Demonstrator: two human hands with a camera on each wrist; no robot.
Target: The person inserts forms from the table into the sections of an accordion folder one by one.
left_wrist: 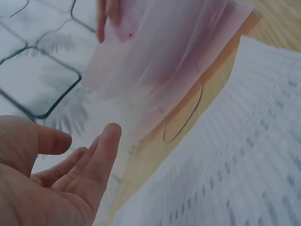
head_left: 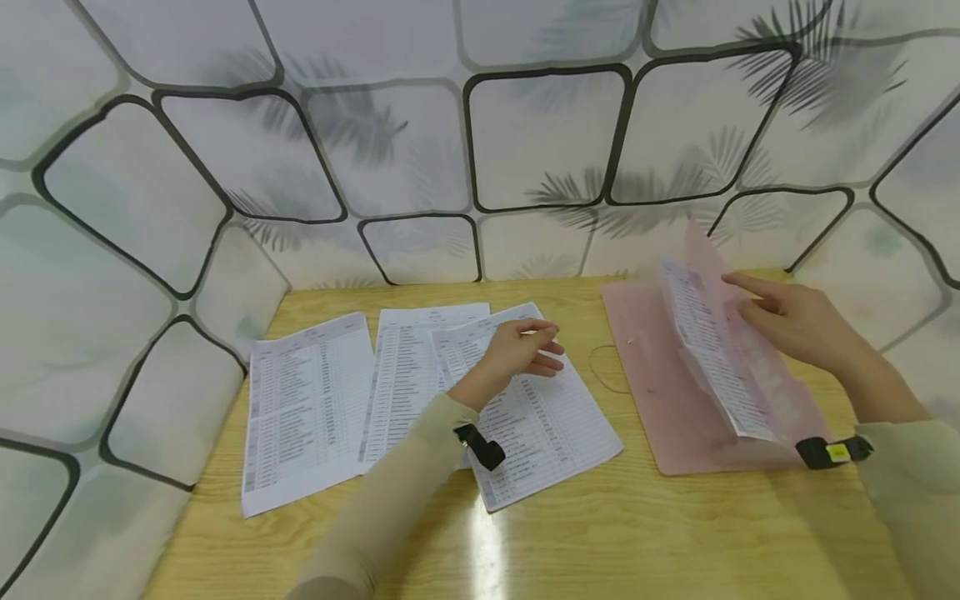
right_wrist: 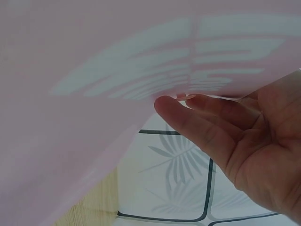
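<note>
On the right of the head view, a pink translucent folder (head_left: 645, 367) lies with its cover lifted. My right hand (head_left: 802, 321) pinches the cover's edge between thumb and fingers; the right wrist view shows this folder cover (right_wrist: 94, 56) close up. Inside the folder stands a tilted printed sheet (head_left: 712, 358). My left hand (head_left: 521, 350) is over another printed sheet (head_left: 555, 417), fingers loosely bent and holding nothing. Whether it touches the paper I cannot tell from above; in the left wrist view the hand (left_wrist: 70, 174) appears beside the sheet (left_wrist: 225, 155).
Two more printed sheets lie to the left, one outermost (head_left: 307, 408) and one in the middle (head_left: 408, 375), partly under the third. A thin elastic loop (head_left: 611, 369) sticks out from the folder's left edge. Patterned walls (head_left: 547, 142) border the wooden table (head_left: 570, 542) behind and at the sides.
</note>
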